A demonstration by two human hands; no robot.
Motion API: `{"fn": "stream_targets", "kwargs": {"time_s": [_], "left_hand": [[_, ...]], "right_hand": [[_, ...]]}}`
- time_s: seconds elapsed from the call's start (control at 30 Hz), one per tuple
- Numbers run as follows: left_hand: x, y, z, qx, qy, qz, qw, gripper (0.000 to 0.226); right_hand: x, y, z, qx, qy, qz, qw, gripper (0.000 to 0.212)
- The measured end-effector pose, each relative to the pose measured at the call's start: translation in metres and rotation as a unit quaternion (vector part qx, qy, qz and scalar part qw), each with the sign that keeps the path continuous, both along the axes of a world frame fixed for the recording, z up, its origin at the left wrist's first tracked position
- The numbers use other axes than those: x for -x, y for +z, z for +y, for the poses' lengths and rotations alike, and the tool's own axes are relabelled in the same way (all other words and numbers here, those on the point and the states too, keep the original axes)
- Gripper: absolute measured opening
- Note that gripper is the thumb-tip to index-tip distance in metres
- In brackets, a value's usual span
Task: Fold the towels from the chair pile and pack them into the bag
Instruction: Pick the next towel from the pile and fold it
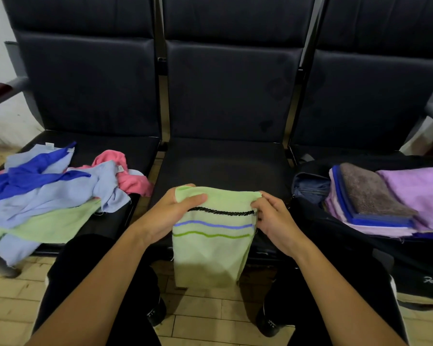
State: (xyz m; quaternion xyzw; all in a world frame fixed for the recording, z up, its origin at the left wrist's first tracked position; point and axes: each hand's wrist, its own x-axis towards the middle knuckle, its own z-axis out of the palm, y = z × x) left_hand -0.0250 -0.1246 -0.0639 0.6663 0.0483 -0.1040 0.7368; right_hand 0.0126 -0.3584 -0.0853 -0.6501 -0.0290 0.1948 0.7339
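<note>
One green towel [214,245] hangs over the middle seat's [225,163] front edge, my left hand [171,213] and right hand [273,221] pinching its top corners.

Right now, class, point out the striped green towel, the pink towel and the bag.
striped green towel [211,255]: head view, plain lower half.
pink towel [133,182]: head view, right fold.
bag [310,188]: head view, inner pocket.

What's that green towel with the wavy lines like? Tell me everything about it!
The green towel is pale green, thin woven-looking cloth with three wavy stripes across it: black, blue, darker green. It hangs down in front of the middle chair seat, held up by its top corners, pinched by the left hand and the right hand.
</note>
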Motion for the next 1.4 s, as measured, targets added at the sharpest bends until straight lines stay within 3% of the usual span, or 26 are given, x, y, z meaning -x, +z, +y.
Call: {"fn": "stream_targets", "kwargs": {"time_s": [0.07,0.17,0.27,0.37,0.47,0.6,0.73,0.83,0.97,1.17,1.3,1.4], "left_hand": [[-0.002,0.0,-0.002,-0.062,0.006,-0.048,0.997,0.018],[-0.002,-0.005,-0.004,-0.183,-0.013,-0.124,0.975,0.029],[-0.002,-0.004,-0.006,-0.19,-0.013,-0.143,0.971,0.036],[-0.004,0.002,-0.003,-0.121,0.01,-0.116,0.986,0.03],[-0.005,0.005,-0.001,0.022,0.012,-0.058,0.998,0.018],[-0.005,0.011,0.003,0.146,0.053,-0.011,0.988,0.03],[-0.004,0.014,0.007,0.16,0.075,0.022,0.984,0.026],[-0.007,0.015,0.016,0.162,0.114,0.046,0.979,0.028],[-0.008,0.014,0.021,0.262,0.122,0.094,0.953,0.038],[-0.01,-0.001,0.005,0.366,0.108,0.097,0.919,0.05],[-0.008,-0.009,-0.011,0.345,0.032,0.122,0.93,0.064],[-0.003,-0.016,-0.021,0.325,-0.015,0.186,0.927,0.066]], "right_hand": [[0.001,-0.003,0.003,-0.018,0.014,0.02,1.0,0.026],[0.002,-0.008,0.006,0.039,0.029,-0.003,0.999,0.018],[-0.001,-0.011,0.005,0.104,0.014,-0.033,0.994,0.015],[-0.001,-0.006,0.007,0.064,-0.006,-0.011,0.998,0.02],[0.003,0.002,0.007,-0.03,0.042,0.054,0.997,0.025],[0.007,-0.004,0.002,0.093,0.224,0.011,0.97,0.042],[0.014,-0.011,0.007,0.148,0.274,0.016,0.95,0.041],[0.013,-0.005,0.0,0.126,0.271,0.034,0.954,0.033],[0.015,0.008,-0.006,0.006,0.236,0.124,0.964,0.027],[0.017,0.015,-0.003,-0.085,0.149,0.15,0.974,0.032],[0.016,0.026,-0.004,-0.148,0.084,0.146,0.975,0.027],[0.013,0.024,-0.006,-0.144,0.055,0.155,0.976,0.044]]}}
